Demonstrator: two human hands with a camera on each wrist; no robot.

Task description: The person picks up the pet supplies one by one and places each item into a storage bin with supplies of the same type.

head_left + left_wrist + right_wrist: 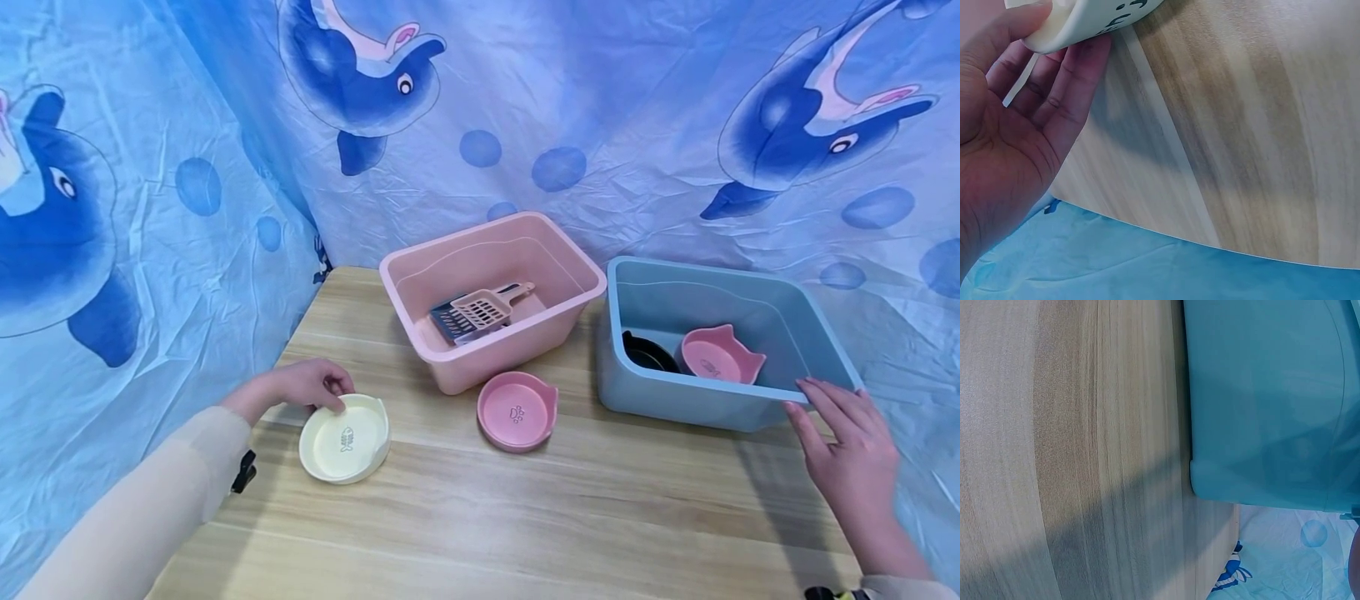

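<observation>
Head view: left grip [309, 383] pinches cream bowl [341, 454] at rim, thumb inside, perhaps keeping base free; on or just above desk [420, 517], we cannot tell. Right grip [857, 443], fingers loosely extended, rests on blue bin [690, 401], probably steadying it.

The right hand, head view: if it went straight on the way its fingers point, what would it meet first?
Probably the blue bin, at its near rim, where the right hand already seems to touch; exact depth is unclear.

Wood-grain table [600, 517], pink tub [517, 347], blue tub [690, 402] beside it, pink bowl [516, 414] in front
</observation>
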